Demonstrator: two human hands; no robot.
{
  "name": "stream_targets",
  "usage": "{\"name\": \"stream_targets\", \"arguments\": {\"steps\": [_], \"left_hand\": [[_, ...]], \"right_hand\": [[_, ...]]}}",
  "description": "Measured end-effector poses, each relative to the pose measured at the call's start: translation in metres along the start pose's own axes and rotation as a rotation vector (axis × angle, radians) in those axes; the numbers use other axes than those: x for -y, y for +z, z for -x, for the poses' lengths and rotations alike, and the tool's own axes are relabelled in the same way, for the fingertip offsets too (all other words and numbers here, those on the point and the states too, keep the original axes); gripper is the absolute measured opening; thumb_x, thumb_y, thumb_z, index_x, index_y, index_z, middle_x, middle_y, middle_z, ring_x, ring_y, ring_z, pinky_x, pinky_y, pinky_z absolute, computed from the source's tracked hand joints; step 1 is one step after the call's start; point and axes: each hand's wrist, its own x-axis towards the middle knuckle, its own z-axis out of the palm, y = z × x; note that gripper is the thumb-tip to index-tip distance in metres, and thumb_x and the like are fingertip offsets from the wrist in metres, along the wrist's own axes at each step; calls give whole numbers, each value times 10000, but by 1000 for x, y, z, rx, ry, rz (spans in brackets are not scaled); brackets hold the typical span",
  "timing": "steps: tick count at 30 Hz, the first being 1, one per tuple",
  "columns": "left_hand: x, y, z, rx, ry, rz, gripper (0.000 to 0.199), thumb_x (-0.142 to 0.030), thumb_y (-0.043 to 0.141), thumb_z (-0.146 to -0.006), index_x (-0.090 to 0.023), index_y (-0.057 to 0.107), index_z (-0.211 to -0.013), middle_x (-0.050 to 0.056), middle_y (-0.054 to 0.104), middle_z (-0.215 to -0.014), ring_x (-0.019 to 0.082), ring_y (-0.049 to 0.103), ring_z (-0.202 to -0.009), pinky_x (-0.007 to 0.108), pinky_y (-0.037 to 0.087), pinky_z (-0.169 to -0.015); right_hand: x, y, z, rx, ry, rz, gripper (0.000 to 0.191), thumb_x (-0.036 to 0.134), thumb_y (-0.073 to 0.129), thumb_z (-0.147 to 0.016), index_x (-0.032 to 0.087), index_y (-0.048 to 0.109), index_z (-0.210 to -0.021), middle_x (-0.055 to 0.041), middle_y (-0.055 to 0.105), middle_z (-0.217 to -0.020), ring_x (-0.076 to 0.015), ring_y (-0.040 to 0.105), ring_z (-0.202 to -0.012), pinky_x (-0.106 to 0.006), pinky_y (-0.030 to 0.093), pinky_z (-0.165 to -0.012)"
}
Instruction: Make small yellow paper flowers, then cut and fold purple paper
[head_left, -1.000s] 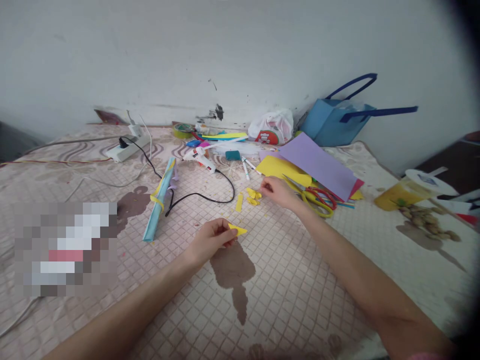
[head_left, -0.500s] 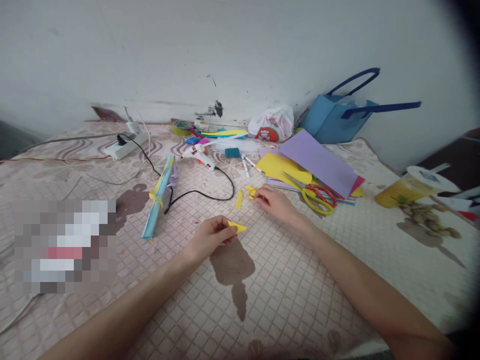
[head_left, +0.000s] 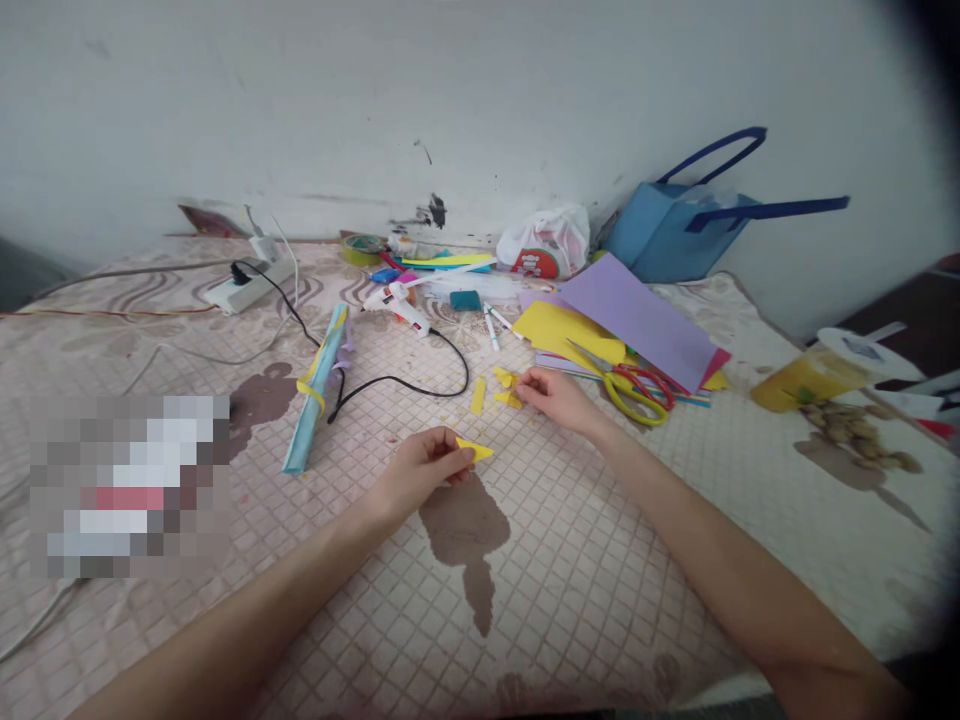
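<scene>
pinching a pointed yellow paper piece [head_left: 477, 451] between thumb and fingers, the left hand [head_left: 429, 468] is on the near side of the white glue gun [head_left: 405, 308], with the piece's tip pointing rightward. the right hand [head_left: 559, 398], nearer and well to the right of the glue gun, has its fingertips bunched at a cluster of small folded yellow paper pieces [head_left: 504, 379]; whether it grasps one, i cannot tell. a flat yellow strip [head_left: 478, 396] lies just beside that cluster, on the side toward the glue gun. left of the glue gun and nearer, a light blue paper tube [head_left: 319, 390] has a yellow band looped around it. right of the glue gun are a teal block [head_left: 465, 300] and, farther out, yellow-handled scissors [head_left: 634, 398] and a purple paper sheet [head_left: 641, 315]. beyond the glue gun, leftward, lies a tape roll [head_left: 361, 249].
</scene>
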Motion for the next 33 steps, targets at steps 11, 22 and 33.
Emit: {"name": "stream_targets", "arguments": {"steps": [11,22,33], "left_hand": [[-2,2,2,-7,16,-21,228,-336,667,-721,-158,525,-703,-19,588,-644,86,515,-583,219,405,-605],[-2,1,1,1,14,-16,239,-333,673,-722,-154,514,-706,-22,590,-631,83,513,-578,215,401,-602],[-1,1,1,-1,30,-58,240,-352,667,-725,-161,525,-699,-8,600,-645,97,529,-597,232,418,-620]], "right_hand": [[6,1,4,10,-61,39,86,226,558,-758,184,589,-826,9,599,-699,-115,499,-567,-233,360,-542],[8,-1,5,48,-107,92,179,191,538,-759,186,611,-922,34,527,-656,-115,471,-578,-231,342,-564],[11,-8,7,70,-92,113,82,248,524,-804,182,573,-800,23,537,-656,-117,458,-571,-237,317,-543]]}}
